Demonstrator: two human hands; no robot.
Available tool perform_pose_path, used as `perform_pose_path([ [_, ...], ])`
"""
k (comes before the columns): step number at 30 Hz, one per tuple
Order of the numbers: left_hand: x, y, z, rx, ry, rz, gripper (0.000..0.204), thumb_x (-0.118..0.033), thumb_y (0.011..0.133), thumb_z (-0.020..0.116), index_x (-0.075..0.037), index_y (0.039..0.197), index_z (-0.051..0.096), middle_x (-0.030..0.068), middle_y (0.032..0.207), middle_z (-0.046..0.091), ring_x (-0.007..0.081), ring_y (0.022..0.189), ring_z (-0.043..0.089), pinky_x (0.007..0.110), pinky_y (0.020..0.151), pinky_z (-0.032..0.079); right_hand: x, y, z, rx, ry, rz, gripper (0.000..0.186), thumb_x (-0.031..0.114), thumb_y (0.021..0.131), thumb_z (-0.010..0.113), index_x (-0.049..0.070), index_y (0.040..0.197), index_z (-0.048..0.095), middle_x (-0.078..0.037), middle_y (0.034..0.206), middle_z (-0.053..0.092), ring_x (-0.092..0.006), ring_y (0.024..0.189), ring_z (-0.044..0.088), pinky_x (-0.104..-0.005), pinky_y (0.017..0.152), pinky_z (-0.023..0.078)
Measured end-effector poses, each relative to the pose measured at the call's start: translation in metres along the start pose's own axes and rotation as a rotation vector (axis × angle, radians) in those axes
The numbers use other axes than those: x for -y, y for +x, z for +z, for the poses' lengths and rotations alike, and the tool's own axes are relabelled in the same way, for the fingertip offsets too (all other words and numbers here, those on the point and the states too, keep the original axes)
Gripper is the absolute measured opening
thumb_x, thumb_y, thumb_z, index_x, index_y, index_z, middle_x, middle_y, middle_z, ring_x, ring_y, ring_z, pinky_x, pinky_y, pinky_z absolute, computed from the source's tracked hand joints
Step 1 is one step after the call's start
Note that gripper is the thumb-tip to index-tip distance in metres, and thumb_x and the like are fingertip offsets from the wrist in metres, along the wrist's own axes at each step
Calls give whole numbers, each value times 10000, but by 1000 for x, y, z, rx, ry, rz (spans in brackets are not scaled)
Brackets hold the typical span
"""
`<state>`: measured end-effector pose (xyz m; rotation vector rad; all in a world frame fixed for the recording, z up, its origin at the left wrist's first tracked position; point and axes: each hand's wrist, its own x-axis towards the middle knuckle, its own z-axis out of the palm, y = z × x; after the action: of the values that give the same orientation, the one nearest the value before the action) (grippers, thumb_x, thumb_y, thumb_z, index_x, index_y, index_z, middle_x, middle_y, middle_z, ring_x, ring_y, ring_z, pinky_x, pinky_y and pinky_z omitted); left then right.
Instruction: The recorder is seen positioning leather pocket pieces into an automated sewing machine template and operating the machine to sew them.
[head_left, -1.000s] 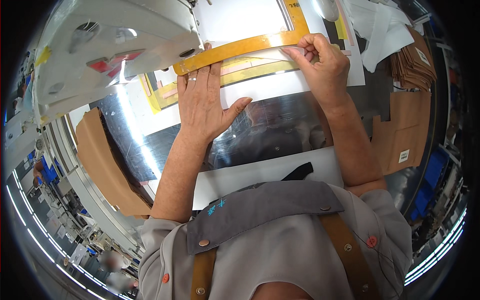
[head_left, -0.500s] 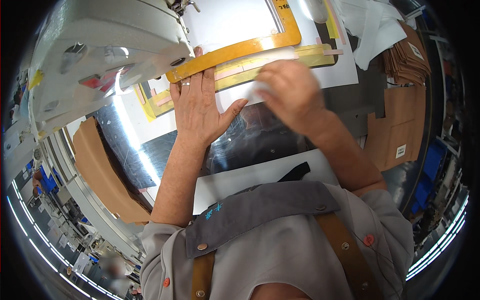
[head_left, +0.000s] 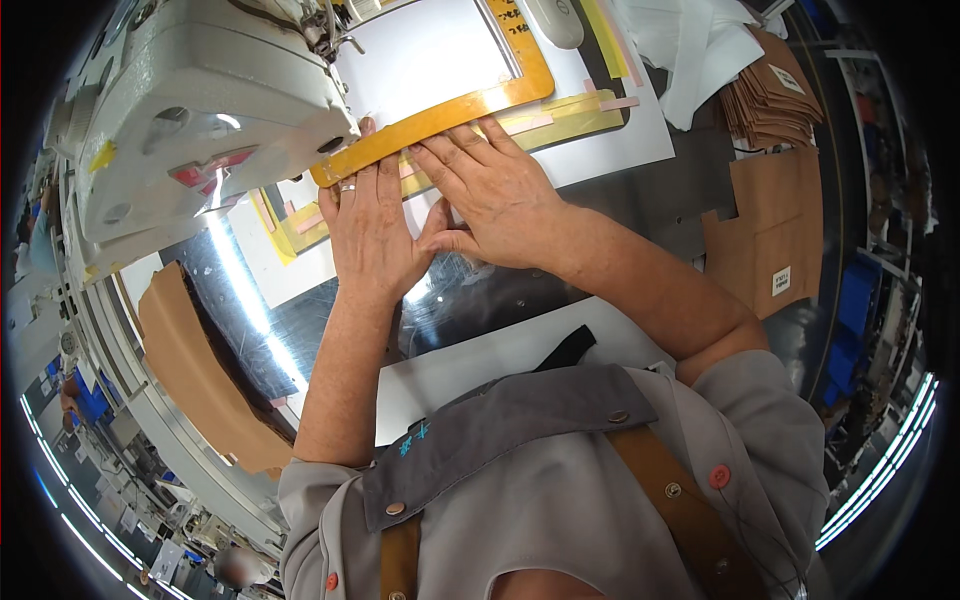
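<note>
Both hands press flat along the lower bar of an orange-yellow frame (head_left: 523,92) under the white machine head (head_left: 200,120). My left hand (head_left: 367,235) is open, its fingertips at the bar's left part, some tucked out of sight. My right hand (head_left: 496,200) lies open beside it, fingertips on the bar's lower edge, thumb close to the left thumb. Below the bar are yellow strips with pink tabs (head_left: 560,120) on a white sheet (head_left: 620,150). The metal work surface (head_left: 470,310) shows in front.
At right are white pieces (head_left: 690,55), stacked brown pieces (head_left: 760,100) and a larger brown sheet (head_left: 760,230). A brown board (head_left: 200,360) lies at left. A white rounded object (head_left: 555,20) stands behind the frame. A blurred person (head_left: 245,566) is in the distant lower left.
My right hand has left the small white piece it pinched, moved leftward and spread flat beside my left hand. The frame appears further left and lower in view, as do the surroundings.
</note>
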<state>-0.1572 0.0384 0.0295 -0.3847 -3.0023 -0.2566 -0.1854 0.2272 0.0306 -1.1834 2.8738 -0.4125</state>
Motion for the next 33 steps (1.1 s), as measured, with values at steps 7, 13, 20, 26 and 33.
perform_pose_path([
  [7, -1, 2, -2, 8, 26, 37, 826, -591, 956, 505, -62, 1579, 381, 184, 1647, 338, 353, 1540, 271, 542, 1233, 112, -20, -7, -4, 25, -107, 22, 877, 732, 955, 458, 112, 1574, 408, -148, 1545, 459, -367, 1475, 356, -579, 1231, 194],
  [13, -2, 4, -6, 32, 59, 59, 773, -551, 947, 510, -98, 1567, 420, 192, 1629, 371, 370, 1532, 286, 567, 1228, 109, -39, -14, -13, -49, -85, 63, 817, 734, 948, 460, 182, 1551, 468, -167, 1478, 514, -395, 1452, 398, -634, 1205, 201],
  [20, -3, 4, -7, 30, 53, 40, 750, -531, 943, 524, -105, 1555, 440, 215, 1622, 370, 383, 1533, 275, 576, 1231, 106, -51, -48, -22, -202, -102, 206, 715, 675, 928, 568, 206, 1468, 579, -186, 1390, 591, -452, 1450, 389, -673, 1203, 177],
  [26, -1, 4, -4, 23, 41, 60, 762, -532, 952, 517, -61, 1546, 436, 225, 1617, 370, 395, 1534, 265, 569, 1239, 100, -55, -47, -16, -140, -137, 231, 710, 696, 940, 530, 225, 1469, 575, -154, 1470, 552, -479, 1482, 324, -693, 1208, 149],
  [33, -2, 3, -6, 40, 56, 55, 784, -537, 949, 519, -46, 1553, 421, 231, 1622, 358, 400, 1536, 257, 568, 1240, 99, -61, -47, -14, -146, -136, 241, 752, 720, 953, 481, 179, 1466, 575, -140, 1504, 527, -458, 1529, 224, -708, 1210, 116],
])
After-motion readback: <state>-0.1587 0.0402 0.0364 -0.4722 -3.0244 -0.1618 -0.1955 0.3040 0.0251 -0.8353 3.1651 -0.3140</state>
